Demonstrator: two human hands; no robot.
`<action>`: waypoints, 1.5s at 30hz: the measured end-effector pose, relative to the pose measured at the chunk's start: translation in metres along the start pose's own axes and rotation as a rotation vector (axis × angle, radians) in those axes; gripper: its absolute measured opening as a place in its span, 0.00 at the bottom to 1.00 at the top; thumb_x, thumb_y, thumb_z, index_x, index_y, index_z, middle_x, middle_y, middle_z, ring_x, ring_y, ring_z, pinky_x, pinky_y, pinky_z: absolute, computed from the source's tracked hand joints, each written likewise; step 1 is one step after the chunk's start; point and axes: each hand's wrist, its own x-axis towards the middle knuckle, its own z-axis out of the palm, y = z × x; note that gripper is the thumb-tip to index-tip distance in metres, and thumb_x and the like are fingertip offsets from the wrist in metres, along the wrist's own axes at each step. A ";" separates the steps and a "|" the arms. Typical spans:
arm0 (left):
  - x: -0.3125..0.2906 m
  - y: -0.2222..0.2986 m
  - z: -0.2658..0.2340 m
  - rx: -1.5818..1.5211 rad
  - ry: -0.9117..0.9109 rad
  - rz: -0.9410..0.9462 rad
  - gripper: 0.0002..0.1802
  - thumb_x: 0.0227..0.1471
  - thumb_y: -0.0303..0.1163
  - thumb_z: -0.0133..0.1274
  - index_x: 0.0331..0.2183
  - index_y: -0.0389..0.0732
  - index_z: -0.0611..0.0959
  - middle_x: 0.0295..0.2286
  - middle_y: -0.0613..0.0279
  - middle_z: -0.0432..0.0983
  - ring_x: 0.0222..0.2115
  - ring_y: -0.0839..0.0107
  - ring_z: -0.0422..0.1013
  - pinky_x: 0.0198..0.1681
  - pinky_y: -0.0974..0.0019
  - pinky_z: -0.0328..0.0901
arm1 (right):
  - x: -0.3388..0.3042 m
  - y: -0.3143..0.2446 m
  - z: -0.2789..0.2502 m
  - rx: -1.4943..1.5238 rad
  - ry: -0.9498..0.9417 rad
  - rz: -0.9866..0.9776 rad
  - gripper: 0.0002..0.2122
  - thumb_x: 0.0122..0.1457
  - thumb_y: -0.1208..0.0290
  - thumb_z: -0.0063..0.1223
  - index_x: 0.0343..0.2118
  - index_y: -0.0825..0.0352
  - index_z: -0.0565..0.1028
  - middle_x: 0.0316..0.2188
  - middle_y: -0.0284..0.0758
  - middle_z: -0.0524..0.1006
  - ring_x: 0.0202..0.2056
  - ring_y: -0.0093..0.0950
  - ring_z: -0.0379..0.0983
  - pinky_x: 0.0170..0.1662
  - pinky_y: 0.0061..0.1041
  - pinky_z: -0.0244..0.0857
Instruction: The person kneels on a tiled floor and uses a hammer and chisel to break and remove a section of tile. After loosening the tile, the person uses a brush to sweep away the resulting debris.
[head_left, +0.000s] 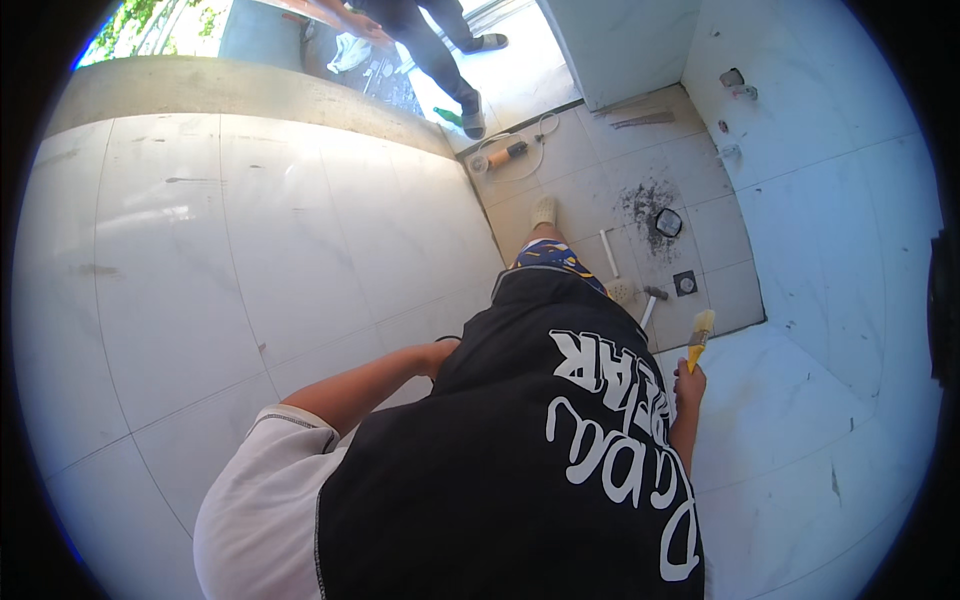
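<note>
My right hand point(689, 382) is closed around the yellow handle of a paintbrush point(701, 335), its pale bristles pointing up and away from me. Held out to my right, the brush is above the floor near the wall. My left hand point(440, 357) rests at my left side against my black shirt; its fingers are hidden by the shirt. On the floor beyond the brush lie a square drain cover point(685, 283) and a hammer point(652, 303) with a dark head and light handle. Past them a drain hole point(668, 223) opens in the tiles, with dark debris scattered around it.
A white stick-like piece point(609, 254) lies by my legs. Near the doorway is an orange-and-black power tool point(507, 155) with a pale cord. Another person's leg point(440, 60) shows outside. Tiled walls stand on both sides; pipe outlets point(733, 78) open in the right one.
</note>
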 end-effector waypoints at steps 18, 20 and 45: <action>-0.050 0.058 -0.004 0.306 0.064 -0.189 0.21 0.45 0.43 0.56 0.39 0.39 0.81 0.32 0.42 0.77 0.36 0.43 0.73 0.39 0.51 0.66 | -0.015 -0.027 0.047 -0.201 -0.382 -0.212 0.18 0.59 0.57 0.53 0.36 0.73 0.77 0.27 0.42 0.78 0.28 0.30 0.73 0.34 0.32 0.66; -0.040 0.055 -0.014 0.354 -0.002 -0.181 0.22 0.46 0.44 0.56 0.40 0.40 0.81 0.32 0.42 0.78 0.37 0.44 0.73 0.40 0.52 0.67 | -0.017 -0.034 0.051 -0.309 -0.394 -0.248 0.17 0.59 0.60 0.52 0.36 0.73 0.76 0.27 0.45 0.78 0.28 0.35 0.74 0.34 0.33 0.66; 0.429 -0.151 -0.291 0.025 0.596 -0.453 0.26 0.53 0.49 0.51 0.42 0.36 0.80 0.34 0.52 0.80 0.36 0.58 0.76 0.43 0.59 0.69 | 0.141 -0.195 0.208 -0.175 -0.281 -0.294 0.19 0.62 0.54 0.52 0.34 0.71 0.73 0.24 0.30 0.72 0.25 0.20 0.65 0.29 0.22 0.61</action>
